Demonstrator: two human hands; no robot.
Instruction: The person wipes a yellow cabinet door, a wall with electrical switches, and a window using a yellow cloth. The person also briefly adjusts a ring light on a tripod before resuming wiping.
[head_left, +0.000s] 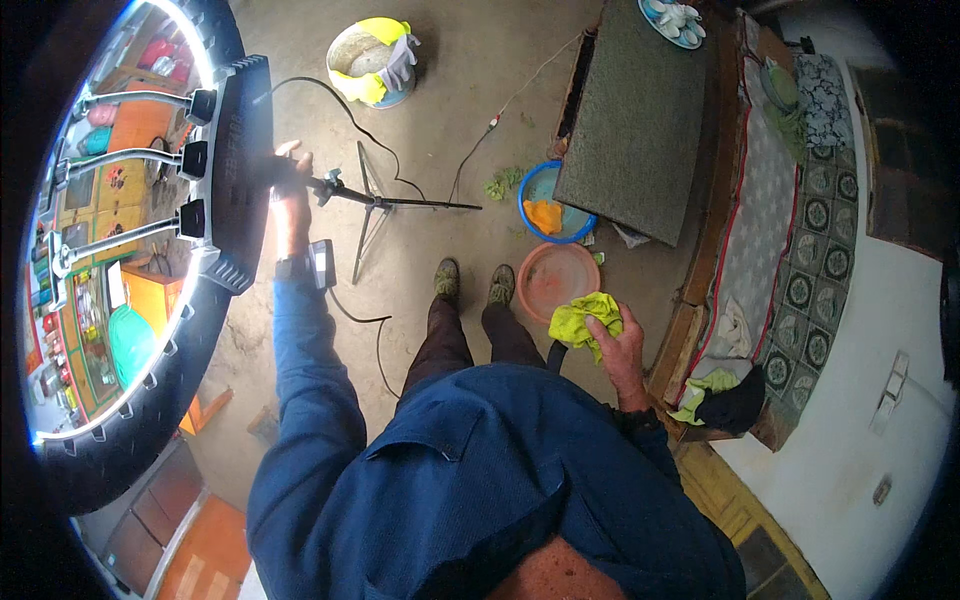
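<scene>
My left hand (291, 187) reaches to the tripod stand just behind the lit ring light (232, 172), its fingers partly hidden in glare and shadow. Below the hand, the light's black tripod (375, 201) has its legs spread over the floor. A crumpled yellow-green cloth (583, 321) is in my right hand (621, 349), pinched between thumb and fingers. Under and beyond that cloth a pink plastic basin (559, 281) rests on the floor. Touching or close to it is a blue-rimmed basin (525, 187) with an orange cloth (544, 216) in it.
A bucket (346, 56) with yellow and grey cloths over its rim stands ahead. Black cables (390, 161) cross the floor near the tripod. At right are a dark tabletop (637, 127) with a tray of cups (675, 22), and a long padded bench (757, 202) bearing cloths.
</scene>
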